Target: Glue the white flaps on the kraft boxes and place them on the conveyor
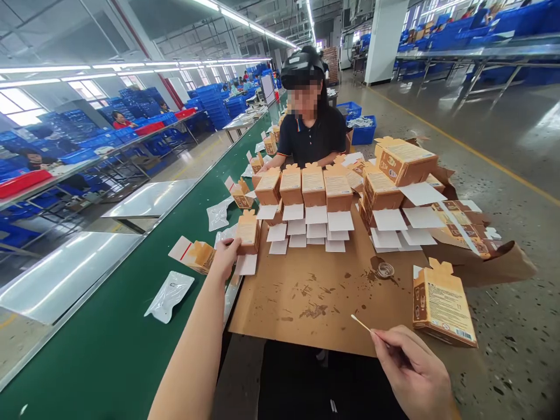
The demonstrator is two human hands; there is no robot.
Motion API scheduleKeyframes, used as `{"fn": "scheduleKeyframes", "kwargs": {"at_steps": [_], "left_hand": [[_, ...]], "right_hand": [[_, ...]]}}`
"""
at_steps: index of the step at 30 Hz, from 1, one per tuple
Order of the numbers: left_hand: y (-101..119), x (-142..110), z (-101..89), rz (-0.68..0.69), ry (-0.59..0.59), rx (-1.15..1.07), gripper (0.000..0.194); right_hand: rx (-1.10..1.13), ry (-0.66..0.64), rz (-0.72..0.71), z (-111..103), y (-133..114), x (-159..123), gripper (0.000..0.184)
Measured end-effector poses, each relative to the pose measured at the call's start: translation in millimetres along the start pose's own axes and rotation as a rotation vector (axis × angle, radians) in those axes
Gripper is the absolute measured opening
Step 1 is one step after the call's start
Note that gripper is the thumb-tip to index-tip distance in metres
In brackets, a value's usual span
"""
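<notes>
My left hand [224, 256] reaches out over the edge of the green conveyor belt [109, 344] and grips a small orange carton [248, 233] with its white flap hanging open. My right hand [413, 373] is low at the front, fingers pinched on a thin cotton swab [360, 324] that points left over the brown cardboard sheet [315, 297]. A single closed orange carton [441, 303] lies on its side just right of that hand. Rows of open-flap cartons [306, 192] stand at the sheet's far side.
A person in a dark shirt [311, 137] with a head camera sits opposite, behind the cartons. Another stack of cartons [402, 169] is at the right. White pouches [170, 296] and a carton [195, 255] lie on the belt. A small glue dish [385, 270] sits on the sheet. Blue crates [363, 128] stand behind.
</notes>
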State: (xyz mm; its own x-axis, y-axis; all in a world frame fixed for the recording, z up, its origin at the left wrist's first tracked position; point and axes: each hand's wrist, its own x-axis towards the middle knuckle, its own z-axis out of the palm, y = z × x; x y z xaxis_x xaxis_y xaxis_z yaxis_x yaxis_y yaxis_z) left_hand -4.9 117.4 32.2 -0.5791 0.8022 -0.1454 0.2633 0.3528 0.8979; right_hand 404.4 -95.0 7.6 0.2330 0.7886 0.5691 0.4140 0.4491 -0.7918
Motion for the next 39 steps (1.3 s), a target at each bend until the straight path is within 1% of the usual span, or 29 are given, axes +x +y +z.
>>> {"fn": "scheduleKeyframes", "kwargs": {"at_steps": [2,3,4,5,7,8,10,12,13,17,20,25,28,30,32,35,37,39], "left_hand": [[-26.1,-42.2,-15.9,-0.050,-0.035,-0.141,0.079],[-41.1,-66.0,-18.8,-0.066,-0.061,-0.226,0.085],[-56.1,-90.0,-17.9,-0.078,-0.095,-0.369,0.086],[-70.0,-112.7,-13.7,-0.083,-0.125,-0.492,0.085],[-90.4,-150.5,2.4,-0.083,-0.160,-0.639,0.081],[-96.0,-164.0,12.2,-0.077,-0.173,-0.653,0.081],[-98.7,-179.0,29.8,-0.056,-0.206,-0.618,0.081],[-94.8,-180.3,39.4,-0.017,-0.248,-0.560,0.084],[-92.3,-178.0,40.4,0.002,-0.277,-0.528,0.085],[-86.7,-169.8,28.8,0.044,-0.369,-0.441,0.091],[-84.8,-172.6,20.8,0.069,-0.372,-0.429,0.093],[-79.2,-176.4,19.3,0.091,-0.440,-0.420,0.094],[-81.2,-175.7,20.6,0.108,-0.460,-0.399,0.094],[-86.5,-176.9,21.6,0.136,-0.444,-0.382,0.096],[-92.9,-180.6,21.5,0.172,-0.412,-0.340,0.097],[-99.0,-189.7,18.3,0.220,-0.345,-0.196,0.090],[-99.5,-195.8,16.1,0.213,-0.299,-0.120,0.084],[-98.4,-200.6,16.0,0.143,-0.268,-0.150,0.080]], "right_hand": [[0.018,-0.016,0.005,5.4,1.0,-3.1,0.019],[0.028,-0.030,0.011,8.9,1.4,-5.3,0.019],[0.037,-0.049,0.017,13.0,1.7,-7.8,0.020],[0.041,-0.079,0.024,17.7,2.1,-10.4,0.021],[0.025,-0.167,0.028,29.3,3.4,-15.7,0.024],[0.001,-0.220,0.017,36.0,4.5,-18.1,0.026],[-0.055,-0.311,-0.017,51.0,7.8,-22.8,0.030],[-0.122,-0.383,-0.063,66.4,11.9,-27.5,0.032],[-0.156,-0.419,-0.085,73.6,13.8,-30.0,0.033],[-0.246,-0.550,-0.144,94.0,18.0,-40.4,0.035],[-0.255,-0.588,-0.159,99.5,19.9,-46.4,0.039],[-0.284,-0.584,-0.148,98.3,25.9,-42.8,0.040],[-0.284,-0.553,-0.136,93.1,26.3,-36.4,0.039],[-0.275,-0.517,-0.129,84.8,23.8,-33.7,0.040],[-0.269,-0.475,-0.114,71.6,20.0,-33.1,0.040],[-0.236,-0.381,-0.053,47.5,14.4,-35.3,0.034],[-0.205,-0.330,0.000,33.9,11.4,-37.8,0.031],[-0.200,-0.311,0.039,25.5,9.2,-40.3,0.032]]}}
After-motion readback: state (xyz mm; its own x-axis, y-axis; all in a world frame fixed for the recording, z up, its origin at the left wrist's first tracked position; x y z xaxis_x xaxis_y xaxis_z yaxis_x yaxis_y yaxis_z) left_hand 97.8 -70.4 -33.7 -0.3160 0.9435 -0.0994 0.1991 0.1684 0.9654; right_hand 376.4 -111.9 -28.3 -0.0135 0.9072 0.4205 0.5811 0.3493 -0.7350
